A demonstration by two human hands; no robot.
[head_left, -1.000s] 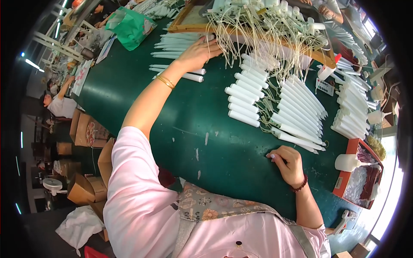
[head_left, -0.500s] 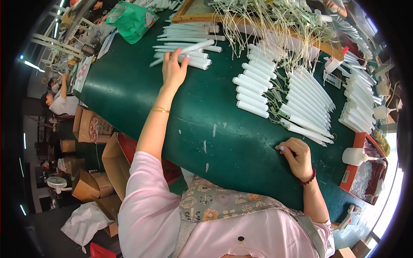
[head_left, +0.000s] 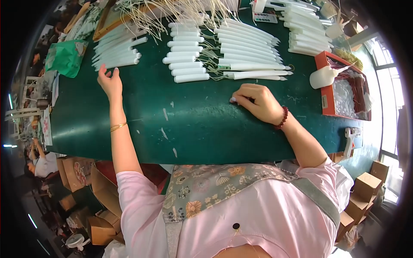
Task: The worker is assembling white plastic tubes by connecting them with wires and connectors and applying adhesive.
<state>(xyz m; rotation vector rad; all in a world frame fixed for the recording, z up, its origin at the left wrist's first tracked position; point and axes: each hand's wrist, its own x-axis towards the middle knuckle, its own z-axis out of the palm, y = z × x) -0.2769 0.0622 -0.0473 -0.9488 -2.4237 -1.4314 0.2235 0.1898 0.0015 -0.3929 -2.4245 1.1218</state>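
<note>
At the far left lies a pile of white taper candle bodies (head_left: 117, 57). My left hand (head_left: 111, 85) is at its near edge, fingers apart, with nothing held; the fingertips come close to the nearest piece, and I cannot tell whether they touch. My right hand (head_left: 258, 102) rests on the green table (head_left: 202, 133) with fingers curled and thumb against them; what they hold, if anything, is hidden. Beyond it, white tubes (head_left: 188, 78) lie in a row, joined by thin wires to white sticks with pointed tips (head_left: 251, 67).
Loose pale wires (head_left: 146, 17) hang over a wooden frame at the back. On the right are a red box (head_left: 325, 105) of wires, a white squeeze bottle (head_left: 322, 77), a glue gun (head_left: 350, 139) and more white sticks (head_left: 303, 34). A green bag (head_left: 66, 58) sits far left.
The view has swung to the right and levelled. My left hand has let go of the raised candle body, which now lies with the pile. My right hand remains curled on the table.
</note>
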